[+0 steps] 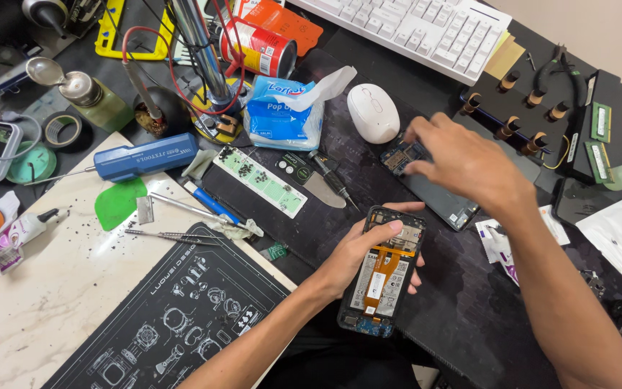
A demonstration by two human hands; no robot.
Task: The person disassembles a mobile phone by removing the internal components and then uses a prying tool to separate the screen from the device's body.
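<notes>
My left hand (360,253) grips an opened smartphone (383,284) with its back cover off, showing an orange flex cable and the battery, low in the middle of the head view. My right hand (462,162) reaches to the upper right, fingers curled down onto a second opened phone (437,194) that lies on the dark mat, touching its top end near the circuit board. Whether the fingers pinch a small part there is hidden.
A white mouse (373,113), a tissue pack (282,112), a keyboard (412,29), a screwdriver (332,180), a green screw tray strip (260,180), tweezers (174,235), a blue tool (145,157), a printed black mat (167,317) and a rack of screwdriver bits (520,108) surround the hands.
</notes>
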